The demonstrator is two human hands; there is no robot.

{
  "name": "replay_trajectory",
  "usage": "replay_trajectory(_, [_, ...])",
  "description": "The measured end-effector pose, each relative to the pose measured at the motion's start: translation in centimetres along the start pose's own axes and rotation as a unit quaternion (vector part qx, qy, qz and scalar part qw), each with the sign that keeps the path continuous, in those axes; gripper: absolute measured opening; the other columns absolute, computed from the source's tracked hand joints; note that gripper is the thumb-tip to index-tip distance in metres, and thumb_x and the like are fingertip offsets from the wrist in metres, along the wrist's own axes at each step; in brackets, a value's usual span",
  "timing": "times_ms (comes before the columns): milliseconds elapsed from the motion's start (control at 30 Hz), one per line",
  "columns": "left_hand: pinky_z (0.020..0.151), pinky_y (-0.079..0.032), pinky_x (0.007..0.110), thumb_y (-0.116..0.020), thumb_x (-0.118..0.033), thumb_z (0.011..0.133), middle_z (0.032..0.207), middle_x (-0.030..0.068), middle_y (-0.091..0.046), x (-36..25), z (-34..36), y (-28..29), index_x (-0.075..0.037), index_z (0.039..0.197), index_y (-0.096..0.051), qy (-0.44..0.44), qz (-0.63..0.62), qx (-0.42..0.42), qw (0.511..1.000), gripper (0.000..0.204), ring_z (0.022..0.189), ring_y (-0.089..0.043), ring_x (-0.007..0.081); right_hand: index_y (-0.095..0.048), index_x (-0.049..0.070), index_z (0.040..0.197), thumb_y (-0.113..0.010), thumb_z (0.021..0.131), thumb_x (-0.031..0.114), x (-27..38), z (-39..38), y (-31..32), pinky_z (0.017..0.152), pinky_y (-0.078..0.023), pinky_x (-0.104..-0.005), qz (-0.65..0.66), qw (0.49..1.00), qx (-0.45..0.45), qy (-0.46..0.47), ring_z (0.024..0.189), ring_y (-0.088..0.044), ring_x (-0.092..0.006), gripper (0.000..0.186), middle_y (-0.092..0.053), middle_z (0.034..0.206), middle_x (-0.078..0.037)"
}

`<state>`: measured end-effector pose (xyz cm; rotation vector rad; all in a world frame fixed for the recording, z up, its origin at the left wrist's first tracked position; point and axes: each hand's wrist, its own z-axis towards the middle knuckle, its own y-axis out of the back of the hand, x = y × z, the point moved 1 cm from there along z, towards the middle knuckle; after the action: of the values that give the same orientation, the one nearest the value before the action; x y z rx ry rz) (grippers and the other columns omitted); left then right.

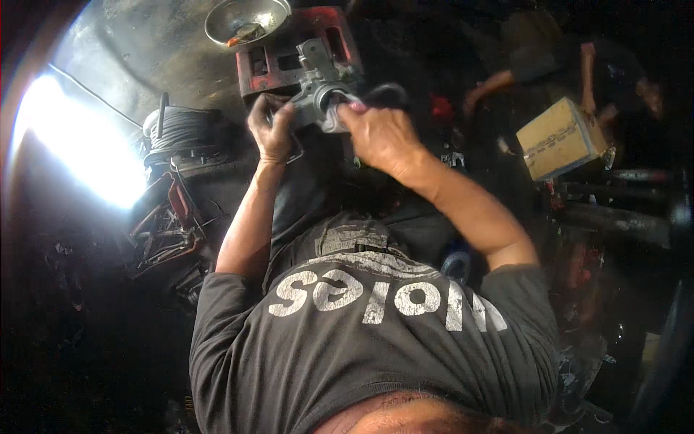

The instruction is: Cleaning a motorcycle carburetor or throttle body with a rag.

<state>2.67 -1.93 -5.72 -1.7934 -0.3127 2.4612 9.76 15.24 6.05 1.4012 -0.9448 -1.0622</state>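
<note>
A grey metal machine part (316, 70) with a round opening rests over a red plastic crate (251, 81). My left hand (270, 132) grips the part's near left side, thumb and fingers bent round its edge. On the right, my right hand (387, 139) is closed on a pale, crumpled cloth (332, 121), pressed against the round opening. The fingertips of this hand are partly hidden and slightly blurred. A shallow metal bowl (215, 30) sits at the crate's far left corner, with a small dark and orange item inside.
Coiled grey cable or hose (184, 130) lies to the left, above a heap of metal tools and rods (168, 224). At the right, another person's arm (491, 88) reaches near a cardboard box (560, 139). Metal bars (614, 217) lie below the box.
</note>
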Motion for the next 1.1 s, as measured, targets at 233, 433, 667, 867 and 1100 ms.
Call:
replay_trajectory(233, [0.061,-0.038,0.029,-0.071,-0.022,0.072,0.068,0.003,-0.051,-1.0,-0.4,-1.3,-0.001,0.075,-0.054,-0.015,-0.005,0.005,1.0,0.027,0.065,-0.044,0.0124,-0.05,-0.001,0.098,-0.06,0.08,0.014,2.5,1.4,-2.0,0.053,-0.052,-0.0392,0.455,0.883,-0.008,-0.112,0.058,-0.064,-0.0258,0.025,-0.063,0.075,-0.019])
replay_trajectory(433, [0.058,-0.038,0.031,-0.072,-0.022,0.07,0.066,0.0056,-0.049,-1.7,-0.7,-1.3,-0.002,0.072,-0.053,-0.08,0.042,0.005,0.996,0.028,0.061,-0.045,0.0168,-0.049,0.0,0.101,-0.059,0.081,0.012,2.5,0.1,-2.9,0.064,-0.053,-0.0443,0.481,0.862,-0.15,-0.064,0.063,-0.065,-0.0321,0.025,-0.063,0.078,-0.019])
replay_trajectory(667, [0.06,-0.041,0.031,-0.074,-0.022,0.07,0.068,0.0058,-0.053,-1.4,0.8,-1.5,0.0,0.073,-0.056,-0.101,0.069,0.055,0.991,0.029,0.064,-0.05,0.0163,-0.055,0.015,0.106,-0.055,0.081,0.011,-3.2,-0.8,-0.3,0.061,-0.053,-0.0469,-0.008,0.998,0.035,0.043,0.071,-0.068,-0.0323,0.025,-0.066,0.076,-0.016])
replay_trajectory(867, [0.062,-0.041,0.029,-0.068,-0.019,0.076,0.07,0.0018,-0.057,-0.6,0.6,-0.5,0.001,0.073,-0.056,0.016,0.009,0.024,1.0,0.024,0.066,-0.048,0.0107,-0.063,0.01,0.088,-0.058,0.075,0.008,-5.1,-1.6,5.0,0.058,-0.053,-0.0373,-0.06,0.985,-0.147,0.072,0.063,-0.065,-0.0252,0.015,-0.064,0.077,-0.008])
replay_trajectory(1100, [0.07,-0.042,0.027,-0.06,-0.03,0.082,0.073,0.0006,-0.055,2.2,1.1,0.1,-0.008,0.076,-0.059,0.245,-0.278,-0.076,0.926,0.022,0.071,-0.053,0.0116,-0.065,-0.005,0.107,-0.043,0.089,0.004,-10.5,-5.3,4.6,0.087,-0.048,-0.0363,0.43,0.847,-0.197,-0.242,0.095,-0.065,-0.0238,0.03,-0.069,0.094,-0.015])
